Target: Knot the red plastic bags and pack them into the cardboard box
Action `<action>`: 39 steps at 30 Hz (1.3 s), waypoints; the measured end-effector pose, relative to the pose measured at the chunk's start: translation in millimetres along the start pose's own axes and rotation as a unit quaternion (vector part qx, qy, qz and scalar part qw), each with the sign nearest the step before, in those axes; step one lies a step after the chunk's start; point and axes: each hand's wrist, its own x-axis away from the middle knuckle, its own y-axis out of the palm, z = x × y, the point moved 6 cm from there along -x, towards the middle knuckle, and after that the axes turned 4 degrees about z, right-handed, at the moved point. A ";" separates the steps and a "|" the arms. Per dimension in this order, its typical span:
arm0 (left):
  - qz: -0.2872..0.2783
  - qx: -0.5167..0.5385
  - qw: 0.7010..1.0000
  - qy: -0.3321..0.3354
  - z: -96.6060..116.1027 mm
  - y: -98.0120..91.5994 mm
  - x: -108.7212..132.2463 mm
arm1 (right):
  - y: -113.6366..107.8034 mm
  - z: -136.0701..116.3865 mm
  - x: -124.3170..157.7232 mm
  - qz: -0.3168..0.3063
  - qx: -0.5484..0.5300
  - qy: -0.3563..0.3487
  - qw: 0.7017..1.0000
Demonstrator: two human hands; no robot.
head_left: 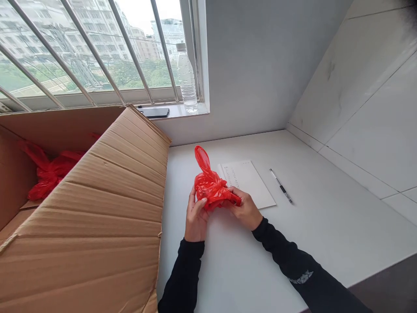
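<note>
A crumpled red plastic bag (211,188) is held above the white table, one loop of it standing up at the top. My left hand (196,217) grips its left side, with the thumb on the front. On the right side, my right hand (245,208) has its fingers closed on the bag's lower edge. What the bag contains cannot be made out. Behind it lies a white paper sheet or pad (257,187) with print on it, partly hidden by the bag. A black and clear pen (281,186) lies to the right of the paper.
A large open cardboard box (107,208) fills the left side, with more red bags (54,174) inside. On the window sill stand a clear bottle (187,82) and a flat dark phone (155,113). The white table (325,221) meets walls behind and at right.
</note>
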 end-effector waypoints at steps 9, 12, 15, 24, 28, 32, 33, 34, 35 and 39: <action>0.020 -0.055 0.998 0.039 -0.6 -4.5 -2.0 | -2.4 9.0 0.4 0.011 0.000 0.038 0.999; 0.053 -0.067 0.995 0.049 -1.0 -11.8 -4.7 | 1.1 6.2 1.1 -0.007 -0.008 0.023 1.000; 0.076 -0.066 0.994 0.052 -1.6 -17.5 -6.2 | 3.7 2.4 1.4 -0.017 -0.007 0.009 1.000; 0.064 -0.048 0.996 0.046 -3.0 -11.8 -5.0 | 2.7 0.5 0.9 -0.013 0.013 -0.008 1.000; 0.035 -0.023 0.999 0.029 -1.1 -5.5 -3.0 | 3.1 1.8 0.9 -0.025 -0.005 0.002 1.000; 0.041 -0.024 0.999 0.025 0.3 -7.7 -2.5 | 3.0 7.6 -0.3 -0.027 -0.026 0.037 0.999; 0.037 -0.025 0.999 0.026 0.5 -7.3 -2.4 | 2.4 9.5 -0.6 -0.023 -0.028 0.047 0.998; 0.029 -0.027 0.999 0.027 0.3 -6.2 -2.2 | 1.6 11.3 -0.8 -0.017 -0.027 0.054 0.998; 0.021 -0.031 0.999 0.024 -0.2 -4.8 -1.9 | 0.7 12.7 -0.8 -0.011 -0.025 0.059 0.998; 0.003 -0.047 0.999 0.013 -2.9 -1.8 -1.4 | -3.2 12.8 -0.1 0.019 -0.007 0.050 0.999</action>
